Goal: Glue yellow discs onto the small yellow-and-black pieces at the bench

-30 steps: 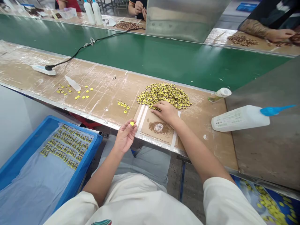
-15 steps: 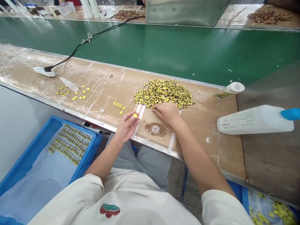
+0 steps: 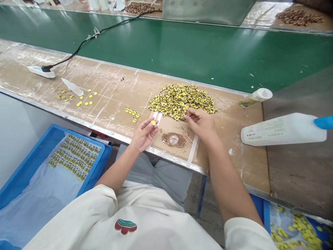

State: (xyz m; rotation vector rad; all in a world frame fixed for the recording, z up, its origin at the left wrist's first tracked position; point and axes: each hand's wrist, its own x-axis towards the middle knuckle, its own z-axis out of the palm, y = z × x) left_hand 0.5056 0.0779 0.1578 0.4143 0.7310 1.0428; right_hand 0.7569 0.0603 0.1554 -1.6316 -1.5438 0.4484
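My left hand [image 3: 142,137] is closed in a pinch on a small round yellow disc [image 3: 153,122], above the table's front edge. At the near right edge of a heap of small yellow and dark pieces [image 3: 182,99] is my right hand [image 3: 204,126], its thumb and fingertips drawn together. Whatever lies between those fingertips is too small to make out. Between the hands, a round clear cap-like thing [image 3: 173,140] sits in a wet brownish puddle [image 3: 166,138] on a taped board. Left of the heap stand several yellow discs with dark pieces on them [image 3: 132,112].
A white pointed tube [image 3: 72,86] lies by loose yellow discs [image 3: 86,103]. A blue tray [image 3: 102,158] at lower left holds rows of finished-looking pieces on cloth. On the right lie a white bottle [image 3: 281,130] and a small jar [image 3: 256,98]. A black cable [image 3: 83,43] crosses the green belt [image 3: 195,52].
My right hand has moved right along the near edge of the heap. My left hand keeps the yellow disc and has shifted slightly right and up. The camera view has tilted a little.
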